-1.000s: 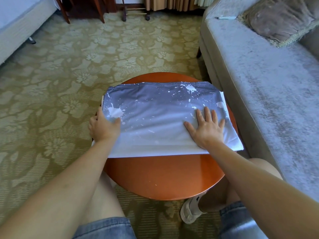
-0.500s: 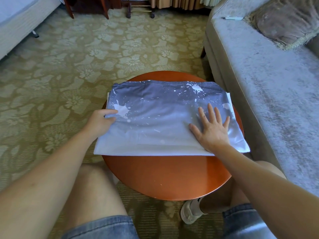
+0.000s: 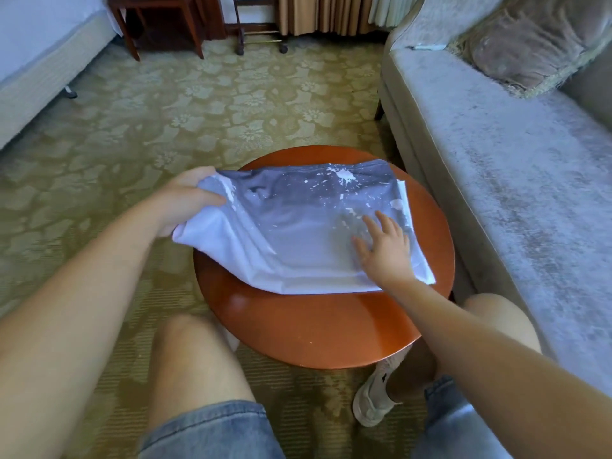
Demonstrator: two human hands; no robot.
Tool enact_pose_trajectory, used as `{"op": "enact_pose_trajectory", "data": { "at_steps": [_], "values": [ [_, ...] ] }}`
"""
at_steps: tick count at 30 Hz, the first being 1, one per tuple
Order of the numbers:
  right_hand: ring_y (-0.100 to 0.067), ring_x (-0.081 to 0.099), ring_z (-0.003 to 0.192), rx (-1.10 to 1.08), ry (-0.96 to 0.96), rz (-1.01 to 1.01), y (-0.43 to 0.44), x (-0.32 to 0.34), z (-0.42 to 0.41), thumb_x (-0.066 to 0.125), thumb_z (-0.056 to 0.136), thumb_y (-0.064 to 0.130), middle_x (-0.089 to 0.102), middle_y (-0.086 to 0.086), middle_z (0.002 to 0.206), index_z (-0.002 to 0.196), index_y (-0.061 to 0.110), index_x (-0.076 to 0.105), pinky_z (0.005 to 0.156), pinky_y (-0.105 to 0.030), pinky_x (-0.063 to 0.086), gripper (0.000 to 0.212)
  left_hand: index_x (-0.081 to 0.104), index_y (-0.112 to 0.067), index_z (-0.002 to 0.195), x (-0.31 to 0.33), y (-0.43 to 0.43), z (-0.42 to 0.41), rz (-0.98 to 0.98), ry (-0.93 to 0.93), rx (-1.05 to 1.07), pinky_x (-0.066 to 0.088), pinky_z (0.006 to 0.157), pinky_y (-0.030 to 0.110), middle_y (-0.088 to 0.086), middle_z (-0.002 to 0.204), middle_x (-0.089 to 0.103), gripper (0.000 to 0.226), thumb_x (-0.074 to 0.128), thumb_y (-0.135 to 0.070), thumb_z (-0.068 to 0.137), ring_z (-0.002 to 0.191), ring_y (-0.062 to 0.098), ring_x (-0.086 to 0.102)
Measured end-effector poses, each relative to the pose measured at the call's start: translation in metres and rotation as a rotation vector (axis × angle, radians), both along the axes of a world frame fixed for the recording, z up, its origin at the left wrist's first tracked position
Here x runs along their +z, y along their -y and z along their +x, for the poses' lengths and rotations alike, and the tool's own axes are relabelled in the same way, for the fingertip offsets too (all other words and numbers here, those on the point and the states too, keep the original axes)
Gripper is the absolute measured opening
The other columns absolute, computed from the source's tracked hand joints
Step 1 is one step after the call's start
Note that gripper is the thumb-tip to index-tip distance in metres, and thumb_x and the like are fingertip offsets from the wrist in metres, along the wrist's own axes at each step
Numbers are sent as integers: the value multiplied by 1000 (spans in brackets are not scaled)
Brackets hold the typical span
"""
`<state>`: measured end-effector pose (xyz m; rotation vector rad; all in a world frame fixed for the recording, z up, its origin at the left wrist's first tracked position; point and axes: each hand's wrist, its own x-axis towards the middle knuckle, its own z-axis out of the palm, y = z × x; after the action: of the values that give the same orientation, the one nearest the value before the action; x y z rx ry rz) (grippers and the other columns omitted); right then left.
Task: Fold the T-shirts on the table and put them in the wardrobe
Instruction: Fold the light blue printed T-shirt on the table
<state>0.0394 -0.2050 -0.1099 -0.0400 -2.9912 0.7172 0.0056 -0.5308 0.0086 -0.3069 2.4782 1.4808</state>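
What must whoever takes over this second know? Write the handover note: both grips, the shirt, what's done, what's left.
Left grip: holds the T-shirt by its left end, raised off the table.
Right grip: flat, fingers spread, pressing the shirt's right part onto the table.
Done: the shirt is folded down to a rough rectangle.
Left: probably fold the raised end across to the right, then carry it to the wardrobe, which is not in view.
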Motion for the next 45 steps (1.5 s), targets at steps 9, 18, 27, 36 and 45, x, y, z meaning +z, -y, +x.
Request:
{"op": "enact_pose_trajectory", "data": {
  "at_steps": [9, 18, 27, 36, 45],
  "values": [
    [-24, 46, 133, -264, 173, -832, -68, 16, 31, 35, 98, 58, 47, -5, 146, 150, 19, 34, 114, -39, 32, 64, 42, -19, 141, 24, -188, -18, -228, -71, -246, 43, 64, 27, 1, 126, 47, 58, 64, -9, 89, 86, 21, 58],
    [-21, 52, 127, -267, 337, -928, -94, 6, 21, 57, 86, 49, 53, -4, 141, 146, 21, 39, 108, -38, 41, 68, 38, -16, 145, -53, -263, 8, -390, -73, -190, 47, 91, 37, 6, 134, 54, 51, 52, -25, 97, 119, 30, 53],
    [-28, 59, 97, -126, 74, -310, -79, 14, 14, 56, 90, 14, 57, -6, 111, 127, 13, 55, 75, -34, 47, 36, -4, -15, 156, -128, -226, 52, -830, -94, -321, -5, 120, 50, 4, 164, -10, 78, 23, -60, 98, 150, 23, -11],
    [-34, 59, 107, 656, 62, 147, -20, 8, -23, 37, 97, 25, 65, -14, 110, 102, 1, 65, 87, -46, 48, 37, -10, -4, 153, -130, -180, 41, -832, -100, -334, -10, 119, 49, 12, 162, -16, 107, 33, -75, 86, 149, 20, -17],
    [-29, -5, 150, 96, 93, 408, -39, 16, -75, 32, 102, 30, -4, -11, 163, 155, 8, 9, 118, -51, 2, 61, -13, -12, 154, -130, -147, 29, -805, -180, -521, -10, 120, 45, 3, 161, -23, 107, 34, -77, 84, 147, 15, -24]
  ]
}}
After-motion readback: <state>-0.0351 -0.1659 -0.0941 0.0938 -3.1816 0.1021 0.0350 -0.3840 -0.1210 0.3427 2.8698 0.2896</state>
